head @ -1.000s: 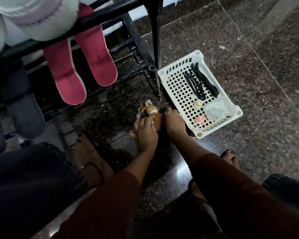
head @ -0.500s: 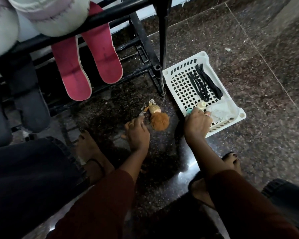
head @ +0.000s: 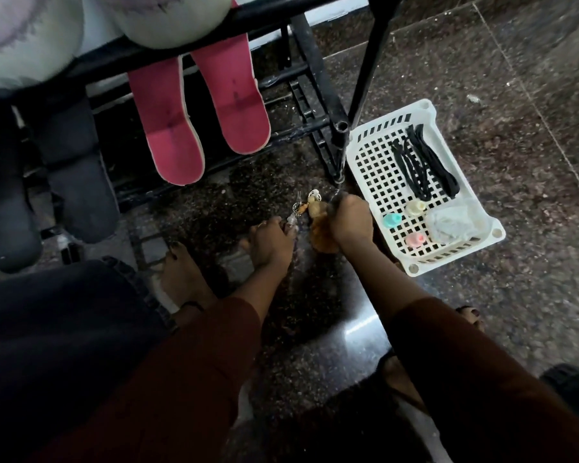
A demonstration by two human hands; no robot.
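Two hands are seen low on the dark stone floor (head: 482, 95), both at a keychain bunch (head: 310, 207) lying just left of a white basket (head: 365, 155). The left hand (head: 271, 243) is curled, and a pale charm (head: 291, 223) at the near left end of the bunch is pinched at its fingertips; the rest of the bunch is spread away from that grip, up and to the right. The right hand (head: 350, 218) is laid back-up over a brown pompom (head: 325, 245), with the fingers bent down at the pompom's far end. Whether they are closed round anything cannot be told, since the fingertips are hidden under the knuckles. The pompom shows along the left edge of that hand and below the palm, touching it, with the metal rings and a small white piece just beyond the knuckles. The two hands are set close together, the bunch between them. Inside the basket are held black bands (head: 422, 162), a cream bottle (head: 415, 207), a teal bottle (head: 392, 221), a pink bottle (head: 415, 239) and a clear bag (head: 448, 223). A black rack (head: 318, 135) is stood behind the bunch, with pink slippers (head: 174, 142) hung over its bars. Bare feet and dark red sleeves are seen at the near side.
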